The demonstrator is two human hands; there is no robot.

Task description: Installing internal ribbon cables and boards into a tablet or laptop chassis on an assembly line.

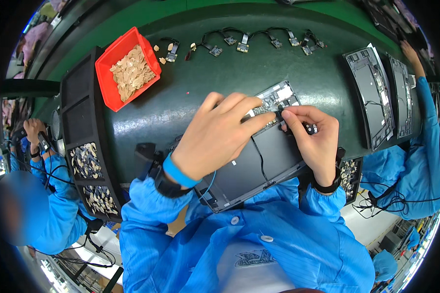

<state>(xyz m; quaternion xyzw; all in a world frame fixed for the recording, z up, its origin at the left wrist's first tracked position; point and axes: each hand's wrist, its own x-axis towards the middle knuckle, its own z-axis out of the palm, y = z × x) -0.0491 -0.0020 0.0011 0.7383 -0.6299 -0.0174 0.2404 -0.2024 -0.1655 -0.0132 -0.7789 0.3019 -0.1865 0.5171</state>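
An opened laptop base [230, 178] lies on the table before me, tilted in my view, its circuit board at the far end. My left hand [220, 134] reaches palm down over it, index finger stretched to a black connector piece on the board. Its other fingers are bent and apart, and its thumb is hidden. On the right, thumb and forefinger of my right hand [315, 134] pinch a small black cabled module [311, 128] at the board's edge. Part of the module is covered by my fingers.
A red bin [107, 88] of tan flakes stands far left, beside a black compartment tray [78, 129] with small parts. Several cabled modules [242, 45] lie along the back. More laptop bases [369, 97] stand at right. Co-workers sit on both sides.
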